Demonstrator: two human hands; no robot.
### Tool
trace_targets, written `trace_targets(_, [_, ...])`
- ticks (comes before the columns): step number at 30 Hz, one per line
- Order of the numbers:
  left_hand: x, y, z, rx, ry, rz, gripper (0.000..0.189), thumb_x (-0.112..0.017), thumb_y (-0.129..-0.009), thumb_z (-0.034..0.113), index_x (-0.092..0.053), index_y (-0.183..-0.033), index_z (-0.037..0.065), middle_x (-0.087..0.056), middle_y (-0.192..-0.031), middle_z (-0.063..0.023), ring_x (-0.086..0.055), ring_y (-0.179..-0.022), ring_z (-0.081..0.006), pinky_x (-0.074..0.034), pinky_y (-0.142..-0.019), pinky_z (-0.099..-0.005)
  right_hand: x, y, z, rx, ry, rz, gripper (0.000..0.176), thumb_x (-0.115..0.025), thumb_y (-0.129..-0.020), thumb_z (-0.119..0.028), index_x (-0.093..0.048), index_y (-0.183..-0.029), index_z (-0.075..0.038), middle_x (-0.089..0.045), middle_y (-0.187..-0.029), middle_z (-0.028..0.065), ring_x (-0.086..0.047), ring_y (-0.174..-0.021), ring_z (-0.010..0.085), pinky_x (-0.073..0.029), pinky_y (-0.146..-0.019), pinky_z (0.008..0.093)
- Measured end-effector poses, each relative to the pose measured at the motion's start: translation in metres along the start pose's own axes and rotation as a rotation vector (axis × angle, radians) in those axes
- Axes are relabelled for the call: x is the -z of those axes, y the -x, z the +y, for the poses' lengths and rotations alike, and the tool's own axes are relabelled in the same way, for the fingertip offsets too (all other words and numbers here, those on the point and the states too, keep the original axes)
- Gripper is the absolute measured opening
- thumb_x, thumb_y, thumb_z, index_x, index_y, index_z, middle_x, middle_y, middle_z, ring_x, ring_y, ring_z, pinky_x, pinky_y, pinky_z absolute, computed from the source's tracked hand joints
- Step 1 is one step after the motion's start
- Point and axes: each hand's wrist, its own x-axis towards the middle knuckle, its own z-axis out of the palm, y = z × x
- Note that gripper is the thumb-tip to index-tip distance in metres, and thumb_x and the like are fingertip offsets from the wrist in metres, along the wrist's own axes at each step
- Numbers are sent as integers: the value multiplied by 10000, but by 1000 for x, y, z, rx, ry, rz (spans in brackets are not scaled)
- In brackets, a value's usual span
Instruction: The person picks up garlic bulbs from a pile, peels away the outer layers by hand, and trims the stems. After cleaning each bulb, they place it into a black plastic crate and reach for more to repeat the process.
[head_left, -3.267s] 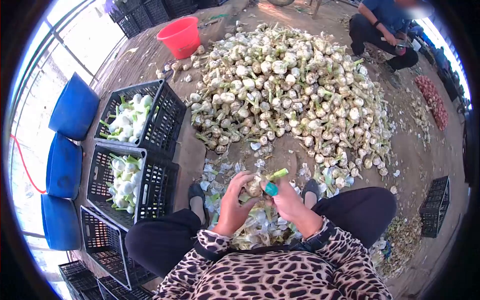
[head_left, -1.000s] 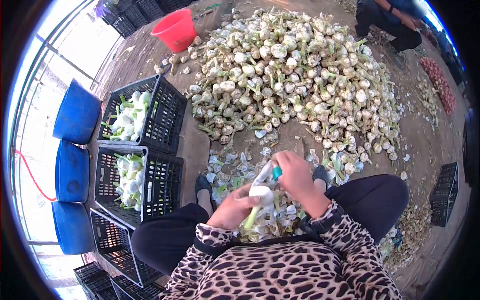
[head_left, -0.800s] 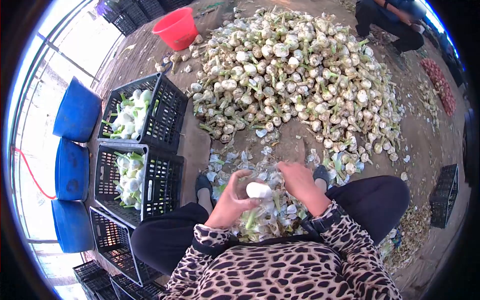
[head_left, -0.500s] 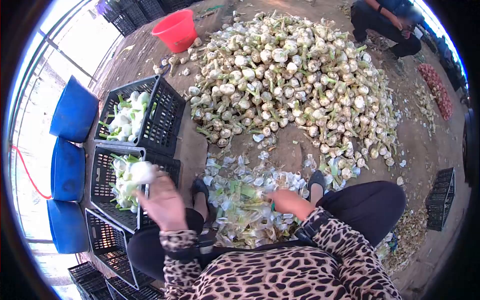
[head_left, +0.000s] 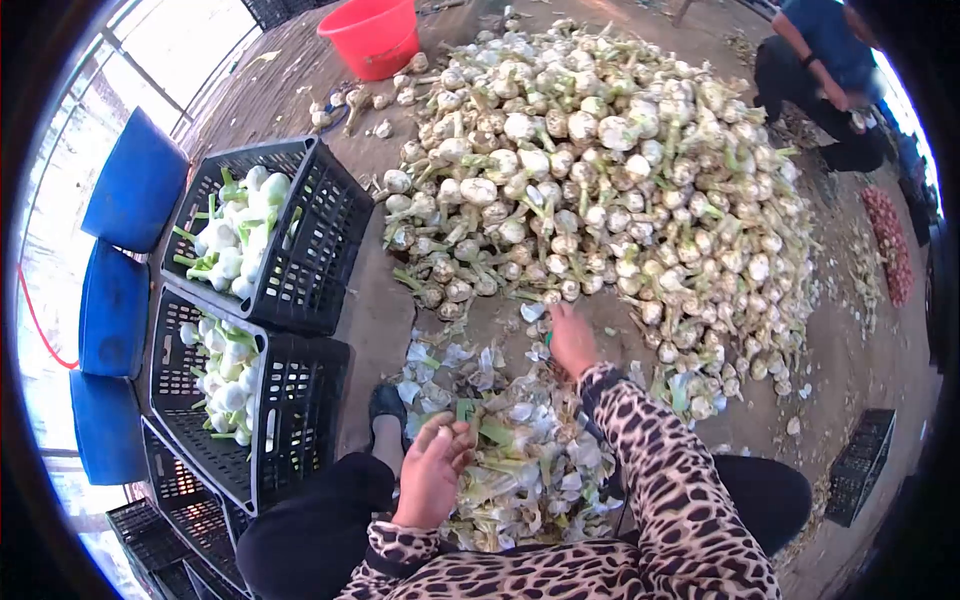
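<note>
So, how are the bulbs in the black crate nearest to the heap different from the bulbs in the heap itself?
The crate bulbs look clean and mostly white, while the heap bulbs are largely stained brownish. Stems on the crate bulbs are often bright green; those on the heap bulbs look mostly duller and yellowish. The crate bulbs lie inside the crate, but the heap bulbs lie loose on the ground. Both are roundish, with stems attached.

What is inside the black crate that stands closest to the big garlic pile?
The black crate holds white garlic bulbs with green stems. The upper ones cover those beneath and the crate's bottom, so I cannot tell what lies deeper.
</note>
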Motion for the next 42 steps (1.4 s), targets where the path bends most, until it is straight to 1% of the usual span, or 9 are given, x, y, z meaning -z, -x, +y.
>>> trace_targets(9, [-2,-11,-3,82,-13,-55,275,-475,-939,131,-447,-1200,51,-570,-1082,-90,-571,-981,-197,-463,-836,-317,-26,-30,4,81,167,-230,256,-574,-785,-57,-545,-1037,-21,-516,-1013,150,-604,-801,326,-527,-663,408])
trace_targets(12, [-3,-7,-6,48,-35,-87,290,-468,-940,125,-436,-1216,40,-565,-1084,-95,-571,-981,-198,-458,-850,-317,2,22,-27,137,-236,-772,361,-630,-745,-218,-604,-1092,-123,-593,-1052,192,-593,-942,337,-487,-783,422])
trace_targets(17, [-6,2,-22,23,-82,13,358,-456,-945,142,-392,-1272,9,-524,-1159,-127,-515,-1095,-228,-425,-944,-343,84,91,-85,-120,-1218,-576,410,-649,-828,-163,-504,-1190,-32,-579,-1116,95,-564,-1015,183,-451,-865,314])
trace_targets(19, [-11,12,-21,85,70,-240,392,-452,-948,148,-365,-1305,9,-521,-1172,-128,-517,-1093,-233,-419,-955,-349,126,108,-111,-56,-1425,-503,419,-650,-842,-123,-466,-1205,-21,-572,-1110,83,-552,-989,132,-453,-837,280])
trace_targets(23, [-29,39,-14,-19,69,-429,422,-465,-937,119,-348,-1325,-2,-517,-1192,-123,-515,-1104,-235,-412,-964,-334,183,137,-132,67,-1079,-327,427,-650,-847,-128,-456,-1213,-22,-565,-1116,79,-555,-987,136,-443,-869,289])
trace_targets(27, [-40,53,-19,-386,-349,-420,497,-533,-843,-19,-354,-1307,0,-471,-1226,-106,-483,-1147,-199,-406,-967,-302,195,171,-137,-106,-1512,-215,332,-651,-856,-187,-501,-1130,-74,-564,-1027,32,-545,-919,109,-463,-770,265])
trace_targets(30, [-45,59,-24,-566,-605,-427,577,-586,-743,-119,-386,-1270,5,-440,-1262,-104,-459,-1180,-188,-396,-989,-311,205,180,-133,-535,-1786,-384,270,-639,-868,-264,-520,-1052,-106,-546,-970,3,-520,-841,83,-439,-662,237])
trace_targets(36, [-45,63,-24,-865,-1023,-350,567,-632,-707,-135,-431,-1216,14,-483,-1232,-91,-504,-1127,-174,-426,-959,-294,204,177,-137,-529,-1670,-326,272,-660,-844,-288,-593,-908,-33,-569,-777,2,-493,-639,82,-388,-519,253])
trace_targets(42, [-52,56,-29,-609,-625,-321,520,-658,-736,-108,-425,-1191,-9,-538,-1179,-126,-558,-1066,-177,-472,-910,-293,200,174,-132,-406,-1598,-267,179,-630,-858,-164,-589,-919,-1,-596,-760,13,-490,-581,70,-389,-503,234])
